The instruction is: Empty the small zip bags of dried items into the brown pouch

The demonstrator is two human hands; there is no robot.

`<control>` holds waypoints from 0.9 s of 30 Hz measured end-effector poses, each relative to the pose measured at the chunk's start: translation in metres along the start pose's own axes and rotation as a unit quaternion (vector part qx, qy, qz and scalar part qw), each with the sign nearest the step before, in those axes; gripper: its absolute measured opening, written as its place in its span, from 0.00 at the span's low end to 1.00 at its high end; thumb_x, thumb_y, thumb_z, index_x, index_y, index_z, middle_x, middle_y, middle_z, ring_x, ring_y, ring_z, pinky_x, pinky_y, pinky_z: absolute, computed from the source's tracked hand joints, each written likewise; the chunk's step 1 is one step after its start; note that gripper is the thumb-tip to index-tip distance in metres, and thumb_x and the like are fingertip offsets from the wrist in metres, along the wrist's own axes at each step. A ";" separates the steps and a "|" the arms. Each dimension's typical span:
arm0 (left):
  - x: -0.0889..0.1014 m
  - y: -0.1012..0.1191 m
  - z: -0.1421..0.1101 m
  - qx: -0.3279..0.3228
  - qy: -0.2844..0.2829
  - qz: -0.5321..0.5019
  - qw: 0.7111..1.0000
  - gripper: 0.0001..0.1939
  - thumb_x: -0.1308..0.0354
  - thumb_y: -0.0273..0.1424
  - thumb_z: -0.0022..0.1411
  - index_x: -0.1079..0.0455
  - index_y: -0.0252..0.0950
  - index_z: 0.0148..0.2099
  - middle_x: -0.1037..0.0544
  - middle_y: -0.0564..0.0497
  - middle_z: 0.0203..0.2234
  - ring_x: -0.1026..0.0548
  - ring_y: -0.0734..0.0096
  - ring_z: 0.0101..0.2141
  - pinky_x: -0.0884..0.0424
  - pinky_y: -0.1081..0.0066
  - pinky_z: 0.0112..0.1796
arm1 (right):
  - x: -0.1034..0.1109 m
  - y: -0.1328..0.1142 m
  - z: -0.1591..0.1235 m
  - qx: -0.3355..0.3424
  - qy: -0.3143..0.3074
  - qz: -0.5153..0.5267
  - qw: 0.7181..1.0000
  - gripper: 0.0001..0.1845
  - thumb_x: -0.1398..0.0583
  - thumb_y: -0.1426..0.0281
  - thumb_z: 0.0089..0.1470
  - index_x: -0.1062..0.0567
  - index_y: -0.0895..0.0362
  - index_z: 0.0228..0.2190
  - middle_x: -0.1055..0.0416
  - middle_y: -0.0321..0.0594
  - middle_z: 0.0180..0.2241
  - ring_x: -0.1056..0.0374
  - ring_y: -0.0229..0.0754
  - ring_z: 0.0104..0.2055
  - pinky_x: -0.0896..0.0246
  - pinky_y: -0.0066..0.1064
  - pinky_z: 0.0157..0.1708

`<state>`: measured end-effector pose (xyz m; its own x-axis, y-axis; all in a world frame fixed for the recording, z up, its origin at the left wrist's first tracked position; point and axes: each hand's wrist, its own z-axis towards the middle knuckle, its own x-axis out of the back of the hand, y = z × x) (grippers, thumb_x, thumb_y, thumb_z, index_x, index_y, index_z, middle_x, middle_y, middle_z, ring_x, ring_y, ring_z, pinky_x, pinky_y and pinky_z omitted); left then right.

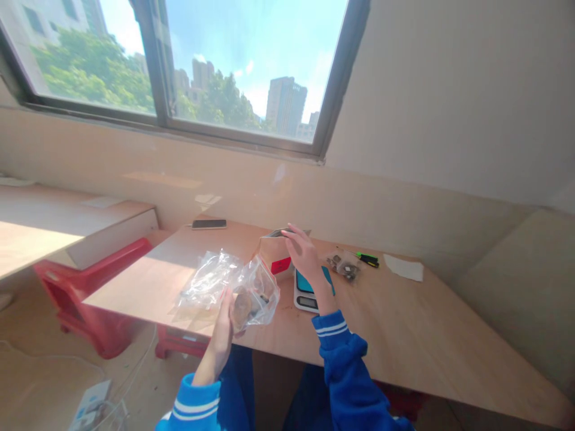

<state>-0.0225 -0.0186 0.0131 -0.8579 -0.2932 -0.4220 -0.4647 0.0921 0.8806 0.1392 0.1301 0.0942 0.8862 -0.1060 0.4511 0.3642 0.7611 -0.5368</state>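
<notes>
Left of the scale, the left hand tilts up gripping a clear bag near the table's front edge, while the right hand arches over the scale to the paper bag's top, grip unclear, with open surface front-right of the scale.

Sleeves: bright blue w/ white stripes at cuffs. Pouch: brownish tan w/ red label. Held bag: clear, colourless. Scale: white body, teal-blue plate (v. vivid, tbh). Tools: neon green & blk. Stool: red. Tabletop: pale pinkish tan.
</notes>
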 end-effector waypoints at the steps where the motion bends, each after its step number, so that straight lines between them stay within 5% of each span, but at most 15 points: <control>1: -0.001 0.000 -0.001 0.015 0.008 0.000 1.000 0.36 0.57 0.58 0.60 0.37 0.41 0.61 0.29 0.43 0.57 0.37 0.50 0.59 0.37 0.53 0.50 | 0.000 -0.005 -0.004 -0.002 0.012 0.004 1.000 0.15 0.48 0.68 0.60 0.26 0.54 0.45 0.33 0.43 0.55 0.42 0.42 0.61 0.50 0.41 0.62; 5: -0.002 -0.001 -0.007 0.008 0.013 0.007 1.000 0.30 0.53 0.54 0.59 0.36 0.47 0.59 0.29 0.48 0.57 0.38 0.50 0.60 0.34 0.54 0.49 | 0.005 -0.033 -0.022 -0.037 0.034 0.076 0.996 0.12 0.48 0.69 0.60 0.25 0.53 0.37 0.28 0.41 0.43 0.33 0.42 0.50 0.39 0.37 0.53; 9: -0.005 0.002 -0.017 0.007 -0.074 0.017 0.997 0.26 0.50 0.47 0.60 0.32 0.43 0.57 0.26 0.46 0.54 0.32 0.52 0.55 0.33 0.56 0.49 | 0.012 -0.054 -0.041 -0.110 -0.107 0.150 0.977 0.08 0.46 0.68 0.58 0.27 0.54 0.33 0.27 0.37 0.34 0.30 0.40 0.38 0.33 0.32 0.40; 16: -0.014 0.003 -0.014 -0.036 -0.069 0.058 0.995 0.18 0.40 0.42 0.55 0.28 0.42 0.47 0.21 0.53 0.38 0.24 0.62 0.37 0.32 0.74 0.31 | 0.018 -0.067 -0.062 -0.125 -0.231 0.110 0.959 0.08 0.45 0.65 0.58 0.25 0.50 0.36 0.27 0.37 0.35 0.31 0.42 0.37 0.34 0.36 0.39; 20: -0.014 -0.004 -0.005 -0.072 -0.052 0.052 0.995 0.19 0.35 0.42 0.51 0.26 0.38 0.42 0.23 0.52 0.30 0.29 0.71 0.26 0.39 0.77 0.22 | 0.018 -0.068 -0.066 -0.102 -0.273 0.143 0.946 0.12 0.45 0.66 0.58 0.24 0.46 0.42 0.27 0.37 0.43 0.33 0.45 0.47 0.37 0.41 0.50; 24: -0.011 -0.008 0.002 -0.107 -0.054 0.034 0.992 0.25 0.34 0.43 0.48 0.27 0.37 0.47 0.21 0.47 0.38 0.26 0.68 0.30 0.34 0.75 0.26 | 0.020 -0.069 -0.067 -0.098 -0.290 0.156 0.939 0.17 0.41 0.68 0.56 0.28 0.47 0.49 0.30 0.35 0.51 0.37 0.45 0.55 0.43 0.42 0.58; 27: -0.009 -0.009 0.005 -0.140 -0.059 0.049 0.987 0.24 0.34 0.45 0.48 0.26 0.34 0.43 0.20 0.45 0.38 0.24 0.62 0.37 0.30 0.70 0.35 | 0.021 -0.070 -0.066 -0.131 -0.262 0.135 0.947 0.15 0.40 0.72 0.54 0.26 0.51 0.45 0.28 0.37 0.45 0.33 0.43 0.47 0.37 0.37 0.50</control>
<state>-0.0115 -0.0119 0.0085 -0.9231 -0.1813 -0.3392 -0.3132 -0.1576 0.9365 0.1511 0.0323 0.0939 0.7187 0.4536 0.5271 0.2645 0.5227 -0.8104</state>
